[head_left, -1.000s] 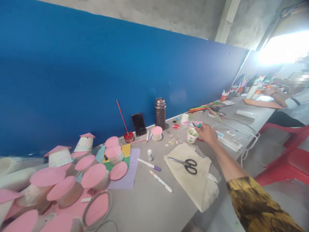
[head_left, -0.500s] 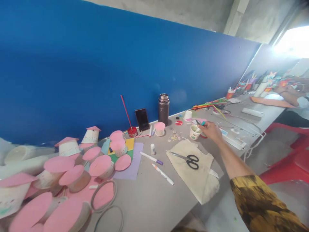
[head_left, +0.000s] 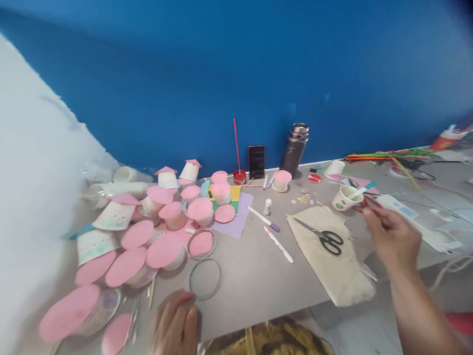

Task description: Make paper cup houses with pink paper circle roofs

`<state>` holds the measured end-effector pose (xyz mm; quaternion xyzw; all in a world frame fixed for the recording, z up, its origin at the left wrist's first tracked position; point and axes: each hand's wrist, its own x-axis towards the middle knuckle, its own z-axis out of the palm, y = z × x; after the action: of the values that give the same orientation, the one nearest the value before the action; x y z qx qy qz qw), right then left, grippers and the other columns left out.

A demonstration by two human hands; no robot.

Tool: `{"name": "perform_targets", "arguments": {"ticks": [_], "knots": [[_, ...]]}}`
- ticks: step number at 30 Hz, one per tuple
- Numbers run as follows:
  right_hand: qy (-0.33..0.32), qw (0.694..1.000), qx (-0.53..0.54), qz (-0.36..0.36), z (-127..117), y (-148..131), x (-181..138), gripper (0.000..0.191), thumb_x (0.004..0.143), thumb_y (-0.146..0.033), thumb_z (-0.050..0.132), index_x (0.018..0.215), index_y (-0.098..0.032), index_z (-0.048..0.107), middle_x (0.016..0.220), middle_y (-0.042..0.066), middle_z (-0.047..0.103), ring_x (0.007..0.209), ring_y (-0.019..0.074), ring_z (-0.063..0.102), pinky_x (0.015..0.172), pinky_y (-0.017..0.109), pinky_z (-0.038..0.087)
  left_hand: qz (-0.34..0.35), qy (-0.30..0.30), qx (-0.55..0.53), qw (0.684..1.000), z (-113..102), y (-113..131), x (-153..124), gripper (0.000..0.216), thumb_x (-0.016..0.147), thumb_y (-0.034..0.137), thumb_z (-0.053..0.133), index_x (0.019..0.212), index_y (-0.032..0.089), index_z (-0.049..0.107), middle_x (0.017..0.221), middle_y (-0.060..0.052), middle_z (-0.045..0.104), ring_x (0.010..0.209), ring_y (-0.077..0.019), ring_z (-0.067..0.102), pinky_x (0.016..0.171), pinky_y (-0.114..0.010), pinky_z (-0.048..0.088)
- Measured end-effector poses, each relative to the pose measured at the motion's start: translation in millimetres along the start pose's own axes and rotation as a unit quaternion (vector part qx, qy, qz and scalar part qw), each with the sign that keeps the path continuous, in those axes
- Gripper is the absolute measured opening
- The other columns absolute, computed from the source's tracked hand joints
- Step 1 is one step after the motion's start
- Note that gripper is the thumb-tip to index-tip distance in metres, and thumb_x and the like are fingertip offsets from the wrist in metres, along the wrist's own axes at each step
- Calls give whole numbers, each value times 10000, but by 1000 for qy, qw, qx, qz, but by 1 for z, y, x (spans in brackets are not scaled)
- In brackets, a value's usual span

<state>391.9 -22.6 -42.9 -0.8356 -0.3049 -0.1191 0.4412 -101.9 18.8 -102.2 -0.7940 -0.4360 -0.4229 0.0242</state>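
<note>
Red sticks [head_left: 370, 202], thin and blurred, are pinched in the fingers of the right hand [head_left: 392, 237], just this side of a paper cup [head_left: 344, 198] with a teal-tipped tool in it. Scissors [head_left: 325, 238] lie on a cloth [head_left: 338, 268] just left of that hand. The left hand [head_left: 176, 324] rests flat and released on the tabletop [head_left: 251, 281], touching a wire ring [head_left: 205, 278].

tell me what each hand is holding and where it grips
The right hand pinches thin red sticks near their lower ends, by the paper cup. The left hand holds nothing; it rests on the table.
</note>
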Motion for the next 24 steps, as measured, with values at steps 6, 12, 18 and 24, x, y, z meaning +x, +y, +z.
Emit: {"name": "perform_targets", "arguments": {"ticks": [6,12,18,24], "knots": [[-70,968,2,-241,22,-5,-85,547,955,-658,506,828,-189,756,637,44,729,524,172,667,542,261,467,-9,-13,-6,1000,-4,8,-1,188,958,79,502,879,211,610,1016,-81,659,1034,-226,598,883,-366,459],[-7,919,-39,-391,32,-1,-92,461,1050,-503,493,856,-159,732,662,44,752,498,153,674,533,263,458,-39,6,-11,999,-2,19,2,219,963,59,478,853,210,592,1006,-77,648,1030,-217,587,868,-361,474],[38,873,-26,-486,28,-4,-91,347,1051,-401,545,859,-164,711,660,45,755,498,155,666,550,296,459,-55,21,2,998,-4,24,4,207,968,81,480,866,212,603,980,-72,665,1001,-213,606,845,-348,508],[-18,911,-11,-411,30,3,-95,346,1012,-510,558,880,-236,721,654,39,749,436,199,614,522,363,476,-57,14,5,998,-4,23,1,203,956,72,485,883,214,610,985,-67,673,1004,-208,616,837,-332,515]]}}
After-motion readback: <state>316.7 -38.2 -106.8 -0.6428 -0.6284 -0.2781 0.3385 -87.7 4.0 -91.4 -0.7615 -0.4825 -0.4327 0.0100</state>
